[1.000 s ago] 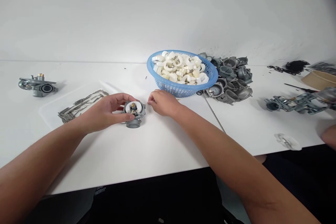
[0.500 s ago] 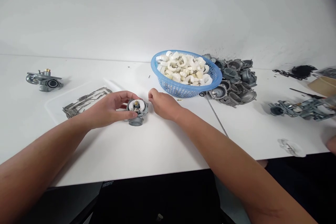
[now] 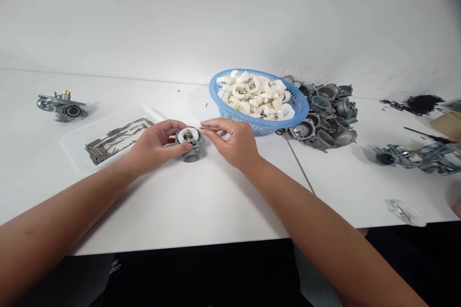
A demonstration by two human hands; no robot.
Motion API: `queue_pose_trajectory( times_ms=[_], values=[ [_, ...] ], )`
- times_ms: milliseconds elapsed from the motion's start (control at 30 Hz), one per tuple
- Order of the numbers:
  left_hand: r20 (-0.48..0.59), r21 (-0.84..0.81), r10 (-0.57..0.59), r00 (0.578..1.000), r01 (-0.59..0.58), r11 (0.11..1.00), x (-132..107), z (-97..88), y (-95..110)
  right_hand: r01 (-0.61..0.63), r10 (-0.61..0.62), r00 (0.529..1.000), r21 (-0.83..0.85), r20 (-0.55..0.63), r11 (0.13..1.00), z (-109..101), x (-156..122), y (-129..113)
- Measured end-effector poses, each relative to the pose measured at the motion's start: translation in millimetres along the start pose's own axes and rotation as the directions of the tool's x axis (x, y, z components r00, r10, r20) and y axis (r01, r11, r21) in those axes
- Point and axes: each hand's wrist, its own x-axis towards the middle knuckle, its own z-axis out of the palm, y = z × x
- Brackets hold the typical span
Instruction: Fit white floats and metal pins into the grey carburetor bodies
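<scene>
The left hand (image 3: 156,141) pinches a carburetor body (image 3: 190,156) between thumb and fingers; a white float (image 3: 183,137) sits in its upward opening. Just to the right of this grip is the right hand (image 3: 234,143), with thumb and fingertips close together; whether they pinch something, I cannot tell. Behind the right hand stands a blue basket (image 3: 264,129); left of the grip lie metal pins (image 3: 99,153).

Soft, even light lays faint shadows on the white table (image 3: 173,206); the top right corner darkens.
</scene>
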Motion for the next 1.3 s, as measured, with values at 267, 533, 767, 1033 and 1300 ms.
queue_pose_trajectory(
  times_ms=[267, 533, 767, 1033, 1300],
  values=[
    [-0.072, -0.023, 0.011, 0.997, -0.012, 1.0, 1, 4.9, -1, 0.043, -0.046, 0.998, 0.062, 0.048, 0.997, -1, -2, -6],
    [-0.053, -0.009, 0.028, 0.998, -0.029, 1.0, -1, 4.0, 4, 0.004, -0.017, 0.997, 0.164, 0.076, 0.987, 3, -2, -2],
    [-0.039, -0.018, 0.028, 0.999, -0.028, 0.999, -1, 4.0, 4, 0.081, -0.08, 0.997, 0.043, -0.014, 0.996, 2, -2, -4],
    [-0.033, 0.064, 0.059, 0.998, -0.057, 0.996, 1, 0.7, -1, 0.07, -0.071, 0.997, 0.033, 0.038, 0.997, 1, -3, -4],
    [-0.019, 0.068, 0.038, 0.999, -0.037, 0.997, -1, -0.9, -6, -0.03, 0.028, 0.999, 0.153, 0.016, 0.988, 2, -6, -3]
  ],
)
